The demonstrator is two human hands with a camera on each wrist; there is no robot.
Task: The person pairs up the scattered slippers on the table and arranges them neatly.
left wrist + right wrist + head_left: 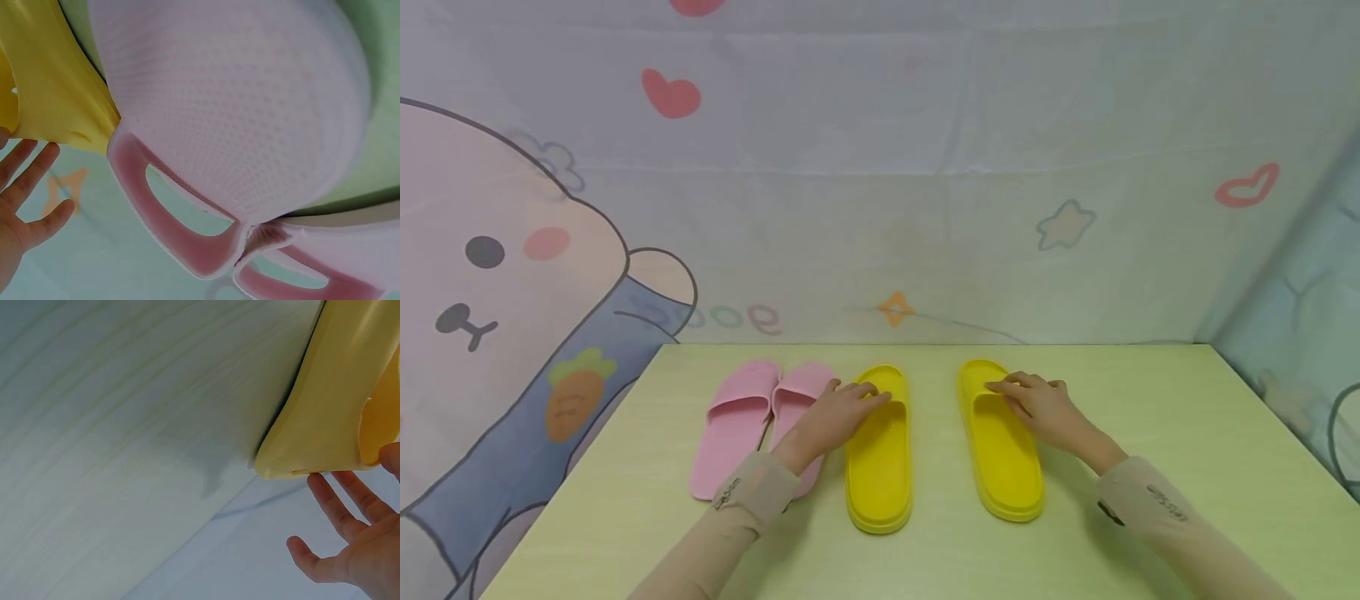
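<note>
Two yellow slippers lie apart on the table, toes toward the back wall. My left hand holds the left yellow slipper by its strap, the fingertips at the strap's opening. On the other side, my right hand pinches the strap of the right yellow slipper, which is turned slightly. In the right wrist view, fingertips of the right hand touch the strap's outside and one finger stands free. Partly under my left forearm sits a pair of pink slippers, side by side.
The light table runs back to a cloth backdrop printed with hearts, a star and a bear. Another patterned cloth hangs along the right side. The pink slippers stand close beside the left yellow one.
</note>
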